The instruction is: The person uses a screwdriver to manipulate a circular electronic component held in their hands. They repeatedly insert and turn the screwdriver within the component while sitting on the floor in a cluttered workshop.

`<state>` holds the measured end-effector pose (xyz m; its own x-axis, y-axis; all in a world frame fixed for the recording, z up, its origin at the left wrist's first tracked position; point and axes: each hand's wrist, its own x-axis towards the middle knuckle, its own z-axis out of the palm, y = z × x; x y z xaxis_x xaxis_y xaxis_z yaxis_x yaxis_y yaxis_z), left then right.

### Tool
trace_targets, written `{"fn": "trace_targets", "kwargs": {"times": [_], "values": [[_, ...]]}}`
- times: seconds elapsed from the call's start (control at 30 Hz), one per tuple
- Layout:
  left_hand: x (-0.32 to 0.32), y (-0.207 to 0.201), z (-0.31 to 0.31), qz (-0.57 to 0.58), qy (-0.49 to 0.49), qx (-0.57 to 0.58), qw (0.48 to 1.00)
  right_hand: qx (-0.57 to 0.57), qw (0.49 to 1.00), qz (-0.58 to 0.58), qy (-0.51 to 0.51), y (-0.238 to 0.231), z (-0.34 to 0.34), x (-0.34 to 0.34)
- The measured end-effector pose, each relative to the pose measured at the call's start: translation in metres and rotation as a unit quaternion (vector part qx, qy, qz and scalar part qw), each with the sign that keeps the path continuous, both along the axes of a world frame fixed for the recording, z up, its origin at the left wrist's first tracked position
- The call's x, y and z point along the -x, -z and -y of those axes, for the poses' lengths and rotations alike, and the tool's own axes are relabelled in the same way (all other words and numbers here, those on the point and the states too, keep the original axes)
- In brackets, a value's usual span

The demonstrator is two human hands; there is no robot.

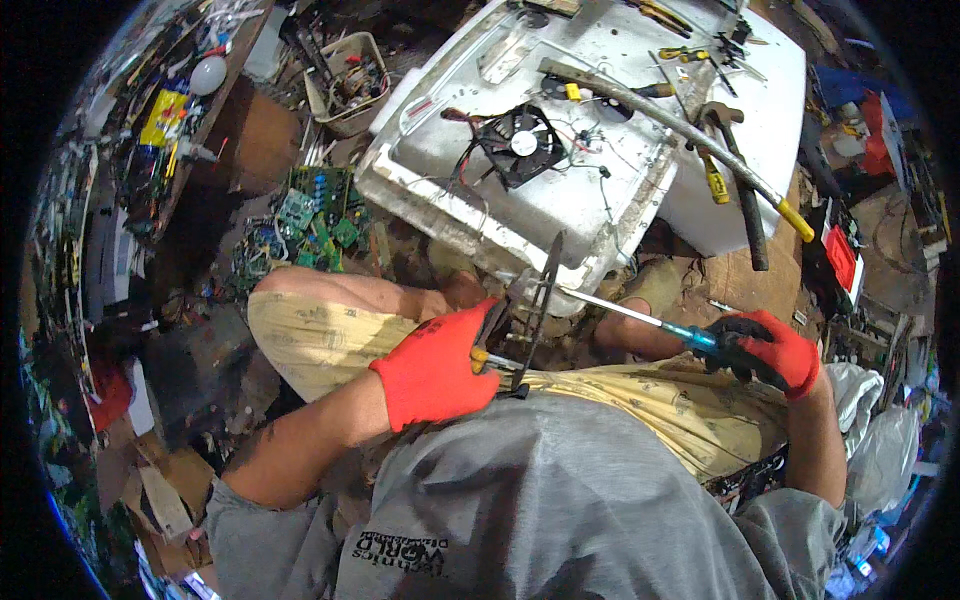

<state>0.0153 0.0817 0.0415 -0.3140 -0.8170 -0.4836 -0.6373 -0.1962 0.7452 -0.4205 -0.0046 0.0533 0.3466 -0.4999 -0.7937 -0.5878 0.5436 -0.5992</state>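
Observation:
My left hand [437,368], in a red glove, is closed on a dark, thin-framed part [540,318] held upright above my lap. A small yellow piece with a metal shaft [482,360] shows at the same fingers; I cannot tell whether it belongs to that part. In my right hand [768,350], gloved in red and black, is a screwdriver [640,318] with a translucent teal handle. Its long shaft points left, and the tip end meets or passes close to the dark part. Beyond my hands, a black cooling fan [522,144] with loose wires lies on a dirty white panel [400,172].
A metal bar with a yellow end [690,130] lies across the panel. Beside it are a hammer [748,195] and a yellow-handled screwdriver [716,182]. Green circuit boards [315,215] are heaped at left, near a bin of scraps [350,118]. Plastic bags [885,460] lie at right.

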Motion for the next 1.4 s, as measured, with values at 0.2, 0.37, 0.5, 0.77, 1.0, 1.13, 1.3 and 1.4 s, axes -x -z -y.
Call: {"fn": "trace_targets", "kwargs": {"times": [0.2,0.37,0.5,0.77,1.0,1.13,1.3,1.4], "values": [[0.002,-0.009,0.003,0.006,-0.027,-0.014,1.0,0.265,0.952,0.046,-0.148,-0.018,-0.001,-0.031],[0.001,-0.009,0.007,0.0,0.003,0.01,1.0,0.187,0.981,0.059,-0.007,-0.009,-0.014,-0.032],[0.0,-0.003,0.003,-0.015,-0.001,0.054,0.998,0.033,0.997,-0.019,0.071,-0.018,-0.006,-0.032],[0.0,-0.003,0.006,-0.035,0.006,-0.006,0.999,0.395,0.897,-0.03,-0.194,-0.024,-0.001,-0.052],[0.001,-0.008,0.007,-0.043,0.006,-0.016,0.999,0.365,0.918,-0.013,-0.155,-0.021,-0.01,-0.053],[-0.002,0.003,0.002,-0.005,0.017,0.009,1.0,0.415,0.884,0.001,-0.218,-0.021,-0.003,-0.055],[0.0,-0.006,0.006,-0.004,0.004,-0.063,0.998,0.454,0.872,-0.057,-0.173,-0.02,-0.013,-0.068],[-0.002,0.002,0.001,0.022,0.021,-0.003,1.0,0.423,0.883,-0.046,-0.196,-0.024,-0.016,-0.069]]}}
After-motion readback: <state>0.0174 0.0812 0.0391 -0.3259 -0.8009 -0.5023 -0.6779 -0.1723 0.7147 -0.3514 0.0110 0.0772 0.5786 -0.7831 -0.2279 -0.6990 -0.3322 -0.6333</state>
